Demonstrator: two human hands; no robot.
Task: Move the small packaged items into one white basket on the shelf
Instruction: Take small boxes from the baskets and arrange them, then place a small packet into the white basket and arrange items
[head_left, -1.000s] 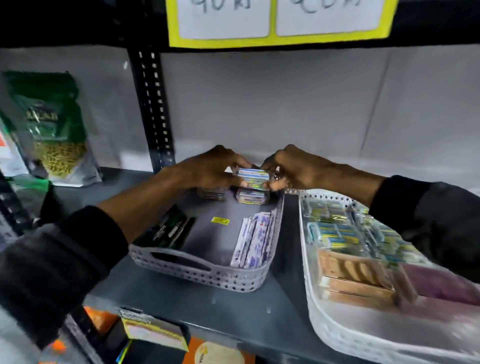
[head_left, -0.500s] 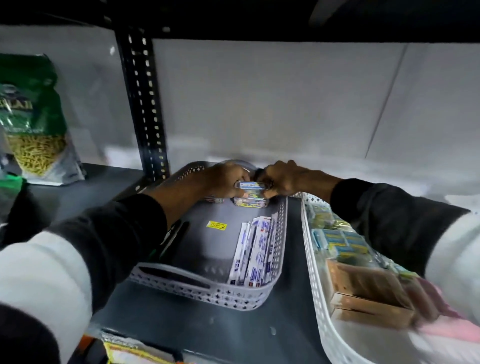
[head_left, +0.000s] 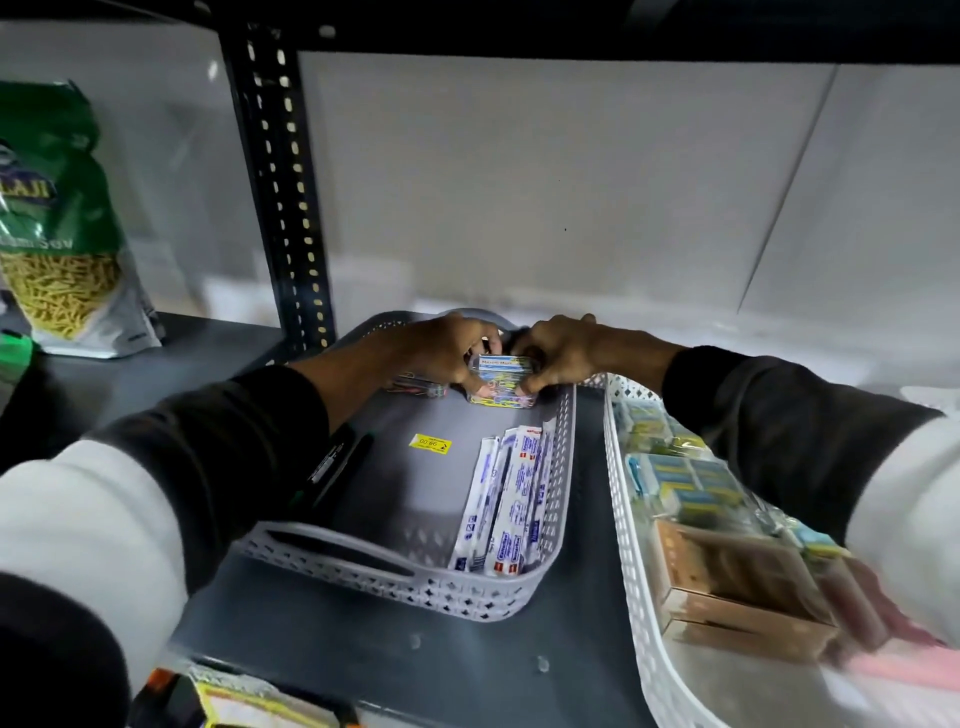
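At the far end of the grey perforated basket (head_left: 405, 584) my left hand (head_left: 441, 348) and my right hand (head_left: 561, 353) both grip a small clear box of coloured paper clips (head_left: 504, 364), which rests on a second such box (head_left: 501, 399). Several white-and-blue packets (head_left: 506, 493) lie along the basket's right wall, and black pens (head_left: 337, 467) lie by its left wall. The white basket (head_left: 631, 571) to the right holds small yellow-and-blue boxes (head_left: 691, 483) and brown cartons (head_left: 737, 587).
A green snack bag (head_left: 57, 223) stands at the left on the dark shelf (head_left: 363, 660). A black perforated upright (head_left: 283, 182) rises behind the grey basket. A yellow price sticker (head_left: 430, 443) lies on the basket floor. The grey wall is close behind.
The view has tilted down and closed in. Both hands have lowered the top clip box onto the one beneath it at the basket's far end.
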